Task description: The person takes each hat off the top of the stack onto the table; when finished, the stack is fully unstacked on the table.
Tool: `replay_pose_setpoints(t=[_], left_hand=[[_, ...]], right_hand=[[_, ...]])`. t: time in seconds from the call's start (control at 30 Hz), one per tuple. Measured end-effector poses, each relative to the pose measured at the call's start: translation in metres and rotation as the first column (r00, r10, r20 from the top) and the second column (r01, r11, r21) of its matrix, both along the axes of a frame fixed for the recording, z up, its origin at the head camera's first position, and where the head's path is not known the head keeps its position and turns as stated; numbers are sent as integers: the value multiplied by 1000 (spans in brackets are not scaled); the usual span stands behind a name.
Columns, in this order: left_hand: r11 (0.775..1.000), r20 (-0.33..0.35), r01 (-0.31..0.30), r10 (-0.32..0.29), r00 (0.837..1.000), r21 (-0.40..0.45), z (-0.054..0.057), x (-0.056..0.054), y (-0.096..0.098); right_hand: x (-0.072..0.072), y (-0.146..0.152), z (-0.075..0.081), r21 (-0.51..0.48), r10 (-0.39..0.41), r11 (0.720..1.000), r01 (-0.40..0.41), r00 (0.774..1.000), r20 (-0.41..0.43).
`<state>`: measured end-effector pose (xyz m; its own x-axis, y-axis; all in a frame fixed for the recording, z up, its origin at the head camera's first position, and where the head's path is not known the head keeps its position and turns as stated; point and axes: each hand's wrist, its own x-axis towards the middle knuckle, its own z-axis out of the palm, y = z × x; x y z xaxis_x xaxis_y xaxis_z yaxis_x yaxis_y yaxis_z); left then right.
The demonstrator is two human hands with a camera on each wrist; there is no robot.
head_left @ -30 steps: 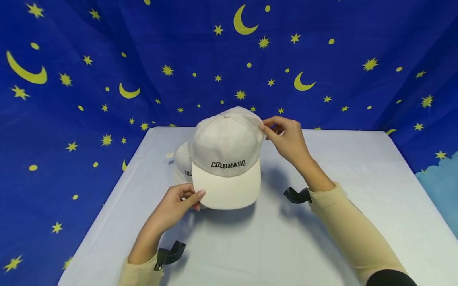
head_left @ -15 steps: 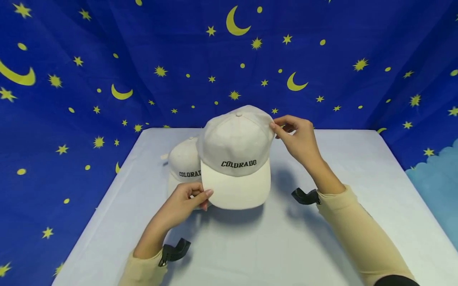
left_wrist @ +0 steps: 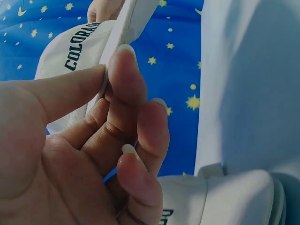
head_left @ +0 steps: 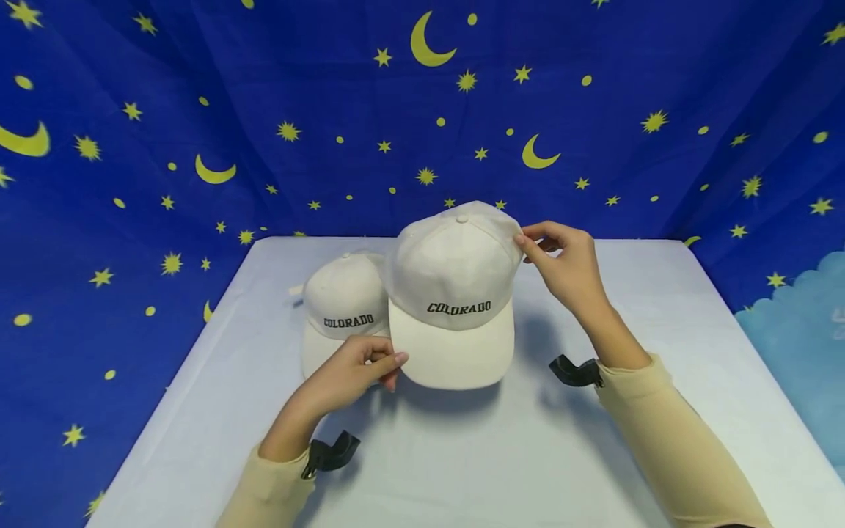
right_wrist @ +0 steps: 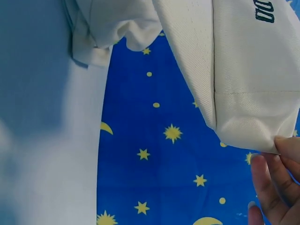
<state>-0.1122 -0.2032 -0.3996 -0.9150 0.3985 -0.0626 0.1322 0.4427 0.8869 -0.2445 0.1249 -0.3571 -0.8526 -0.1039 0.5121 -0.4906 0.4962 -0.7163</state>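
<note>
A white baseball cap [head_left: 455, 271] lettered COLORADO hangs above the table, its brim tilted down toward me. My left hand [head_left: 353, 370] pinches the left edge of the brim between thumb and fingers; the left wrist view shows that brim [left_wrist: 115, 47] caught at the thumb tip. On the other side, my right hand [head_left: 568, 264] pinches the crown's right rear edge, and in the right wrist view thumb and fingertips meet at the crown fabric [right_wrist: 258, 117]. Behind my left hand, a second white COLORADO cap [head_left: 346, 293] rests on the table, its brim partly hidden.
The white-covered table [head_left: 502, 469] reaches back to a blue curtain [head_left: 317, 88] patterned with yellow stars and moons. Black wrist mounts [head_left: 333, 451] jut from both sleeves. A light blue cloud-shaped area [head_left: 805, 345] shows at the far right.
Both hands and the held cap have shifted right in the head view, uncovering more of the cap on the table. The camera view has turned slightly as well. Both grips stay the same.
</note>
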Motion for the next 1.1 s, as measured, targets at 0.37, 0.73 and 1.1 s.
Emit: replay_pose_setpoints(t=[0.37,0.73,1.1], left_hand=[[996,9,81,-82,997,22,3,-14,18],[985,64,133,-141,988,111,-3,-23,43],[981,48,170,-175,983,95,-11,-32,64]], right_hand=[[2,27,-1,11,-61,998,61,998,-22],[4,50,-1,30,-130,991,130,991,-11],[9,71,-4,36,-190,981,190,982,1]])
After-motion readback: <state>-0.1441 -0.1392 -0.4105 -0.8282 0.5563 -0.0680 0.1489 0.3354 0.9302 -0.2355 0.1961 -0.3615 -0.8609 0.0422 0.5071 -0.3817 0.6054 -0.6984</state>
